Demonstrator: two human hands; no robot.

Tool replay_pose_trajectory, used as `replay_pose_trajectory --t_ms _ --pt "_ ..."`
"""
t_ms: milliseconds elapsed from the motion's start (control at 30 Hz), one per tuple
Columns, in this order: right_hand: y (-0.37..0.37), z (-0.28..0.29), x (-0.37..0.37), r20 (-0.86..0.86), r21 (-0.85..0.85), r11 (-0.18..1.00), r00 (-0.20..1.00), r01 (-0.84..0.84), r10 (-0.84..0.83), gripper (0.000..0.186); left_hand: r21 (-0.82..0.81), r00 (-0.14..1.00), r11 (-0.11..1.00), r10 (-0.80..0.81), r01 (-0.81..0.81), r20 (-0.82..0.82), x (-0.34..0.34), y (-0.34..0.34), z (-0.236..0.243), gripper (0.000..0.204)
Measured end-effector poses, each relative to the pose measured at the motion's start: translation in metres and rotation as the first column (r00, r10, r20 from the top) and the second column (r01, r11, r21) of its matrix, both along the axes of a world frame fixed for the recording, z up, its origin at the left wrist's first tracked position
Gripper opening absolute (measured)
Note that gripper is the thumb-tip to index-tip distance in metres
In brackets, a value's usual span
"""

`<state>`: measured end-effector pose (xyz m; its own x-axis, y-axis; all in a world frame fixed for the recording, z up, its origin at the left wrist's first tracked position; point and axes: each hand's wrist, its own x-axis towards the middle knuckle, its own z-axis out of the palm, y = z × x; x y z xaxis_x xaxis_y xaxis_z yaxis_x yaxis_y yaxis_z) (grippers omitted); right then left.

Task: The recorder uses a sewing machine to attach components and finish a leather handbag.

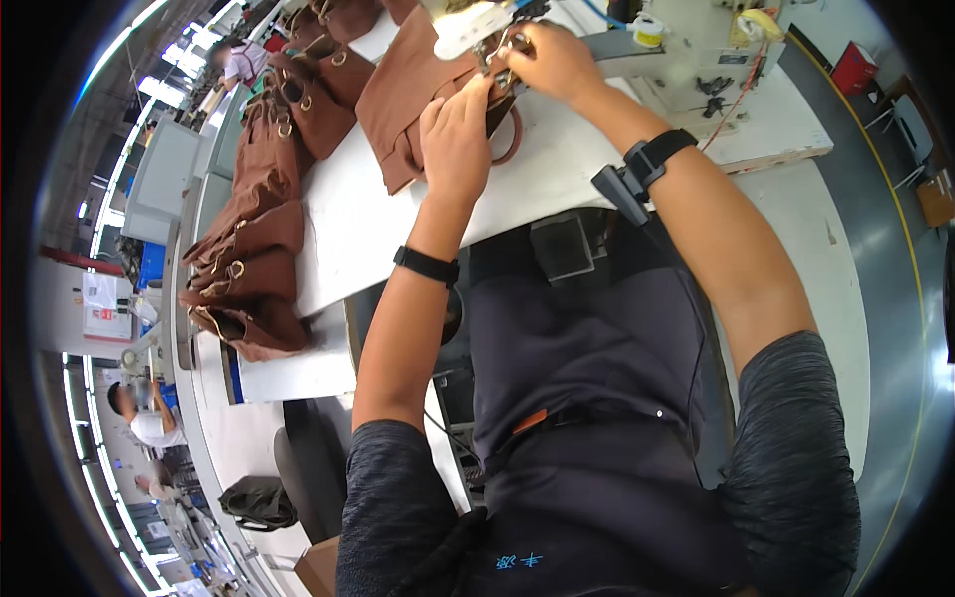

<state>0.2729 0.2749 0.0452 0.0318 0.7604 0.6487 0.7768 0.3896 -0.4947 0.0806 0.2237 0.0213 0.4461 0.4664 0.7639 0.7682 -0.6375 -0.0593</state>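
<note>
My left hand (458, 139) lies with fingers stretched forward on a brown bag (396, 104), which sits on the table (338, 224) at the working end of the sewing machine (681, 75); whether it grips, I cannot tell. My right hand (550, 65) curls narrow beside that end, its hold hidden. I judge this bag's stitching unfinished. Farther off, left of the machine, more bags (267, 154) wait or stand finished; I cannot tell which.

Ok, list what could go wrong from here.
The right hand and left hand are close to the machine head; if it runs, they might be hurt. The brown bag under the left hand could shift. The row of brown bags reaches near the edge of the white table; one might fall.
</note>
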Motion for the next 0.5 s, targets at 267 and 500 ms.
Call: replay_pose_trajectory --t_ms 267,500 --pt "-0.001 -0.015 -0.012 -0.009 0.191 0.981 0.999 0.038 -0.037 0.032 0.077 1.000 0.997 -0.015 0.017 -0.025 -0.011 0.003 0.000 0.044" --pt "0.001 -0.014 -0.012 0.036 0.286 0.955 0.995 0.074 -0.088 0.027 -0.002 0.999 0.999 -0.038 0.038 -0.009 -0.010 0.007 0.005 0.049"
